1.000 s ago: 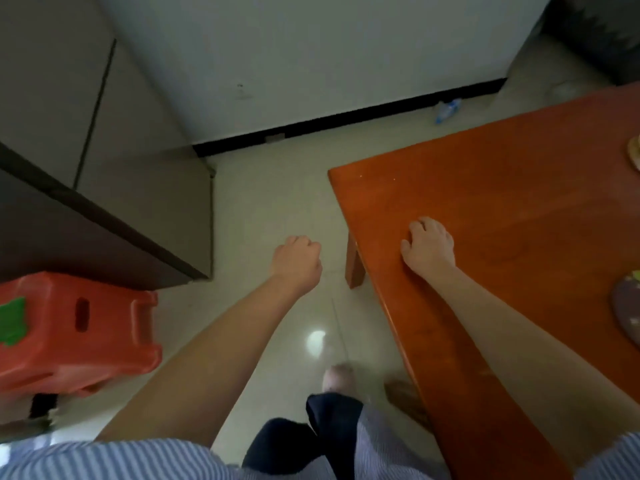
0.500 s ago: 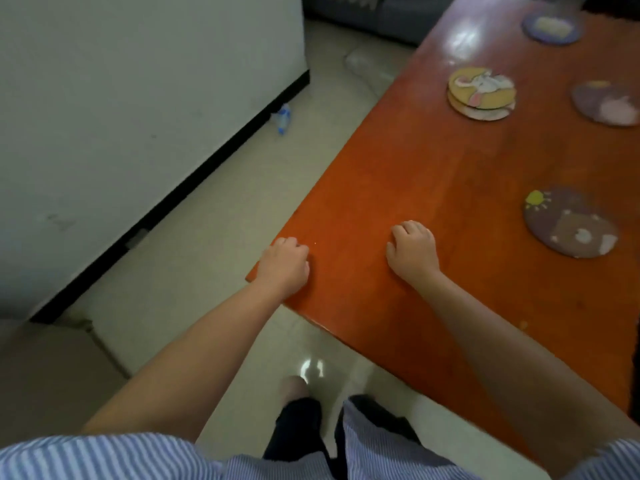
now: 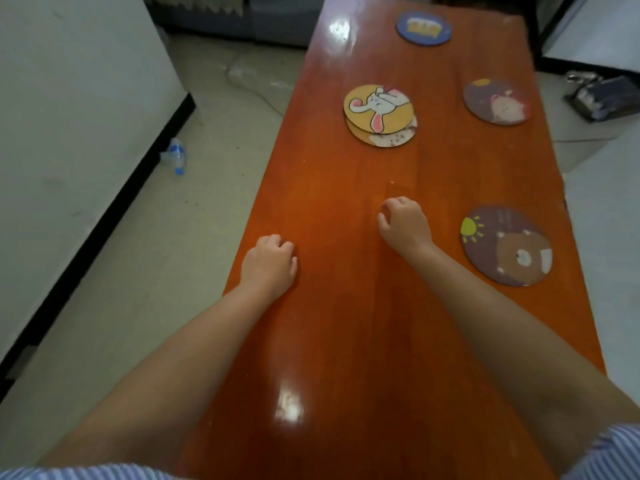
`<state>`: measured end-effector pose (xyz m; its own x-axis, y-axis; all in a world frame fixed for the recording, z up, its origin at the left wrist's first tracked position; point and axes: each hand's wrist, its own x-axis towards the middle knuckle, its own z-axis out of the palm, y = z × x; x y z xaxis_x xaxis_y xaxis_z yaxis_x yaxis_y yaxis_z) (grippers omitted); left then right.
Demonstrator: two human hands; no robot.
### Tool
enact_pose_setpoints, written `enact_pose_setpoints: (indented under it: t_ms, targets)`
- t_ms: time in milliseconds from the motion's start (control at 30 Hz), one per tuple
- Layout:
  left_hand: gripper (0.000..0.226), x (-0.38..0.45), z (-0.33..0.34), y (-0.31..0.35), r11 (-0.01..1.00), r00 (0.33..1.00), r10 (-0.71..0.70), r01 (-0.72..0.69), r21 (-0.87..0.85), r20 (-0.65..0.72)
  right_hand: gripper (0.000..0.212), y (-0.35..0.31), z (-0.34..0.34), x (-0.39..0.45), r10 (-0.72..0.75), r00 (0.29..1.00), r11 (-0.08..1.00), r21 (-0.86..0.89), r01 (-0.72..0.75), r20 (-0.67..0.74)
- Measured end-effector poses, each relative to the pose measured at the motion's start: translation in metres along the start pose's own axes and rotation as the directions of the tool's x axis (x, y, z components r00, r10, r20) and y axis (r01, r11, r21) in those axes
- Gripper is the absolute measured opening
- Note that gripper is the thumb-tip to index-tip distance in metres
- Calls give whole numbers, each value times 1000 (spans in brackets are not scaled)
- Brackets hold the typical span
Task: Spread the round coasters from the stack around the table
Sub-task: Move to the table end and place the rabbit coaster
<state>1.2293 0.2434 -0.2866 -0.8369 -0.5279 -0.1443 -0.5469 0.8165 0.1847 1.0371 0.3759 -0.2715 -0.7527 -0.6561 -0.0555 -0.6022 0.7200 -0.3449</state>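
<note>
A long orange-red wooden table runs away from me. A small stack of round coasters, topped by a yellow one with a rabbit, lies mid-table toward the left. Three single coasters lie apart: a purple bear-and-sun coaster near right, a purple coaster with a pink animal far right, and a blue coaster at the far end. My left hand rests as a loose fist on the table's left edge. My right hand rests curled on the table, left of the bear coaster. Both hold nothing.
A white wall with a black skirting runs along the left. A plastic bottle lies on the pale floor beside it. A dark box-like object sits on the floor to the right of the table.
The view has swung from the floor and table corner onto the full length of the table. Both hands stay curled and resting; the left hand now sits on the table edge.
</note>
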Motion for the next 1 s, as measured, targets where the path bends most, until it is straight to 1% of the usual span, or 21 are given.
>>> enact_pose_setpoints:
  t_ms: [167,267,467,600,667,767,800,833,933,1000]
  targets:
    - [35,76,5,-2,998,996,-12,6,-67,-83,30,11,4,99,13,999,1000,1,-13,-48]
    - [43,109,14,-6,996,998,2,-7,-90,-63,33,14,11,150,16,996,1000,9,-15,-85]
    - [50,144,20,-30,988,989,147,-148,-35,-35,35,25,22,217,-19,999,999,-44,18,-31]
    - [53,142,20,-28,987,987,156,-157,-26,-50,35,31,17,240,-77,997,993,-84,79,26]
    - [54,141,19,-27,987,987,155,-156,-30,-52,34,33,14,247,-140,990,969,-201,143,27]
    - [53,139,19,-27,988,987,145,-148,-45,-63,38,31,14,246,-281,955,847,-442,294,95]
    - [53,139,19,-27,988,987,142,-146,-51,-70,38,30,15,244,-301,947,817,-482,318,114]
    - [52,138,20,-27,988,987,139,-143,-49,-78,39,29,17,241,-296,948,807,-501,313,115]
    - [47,135,17,-25,993,988,118,-120,-15,-101,35,27,13,223,-273,962,821,-515,246,25]
    - [38,131,14,-20,988,985,137,-129,80,-102,27,29,4,197,-329,944,802,-534,268,-19]
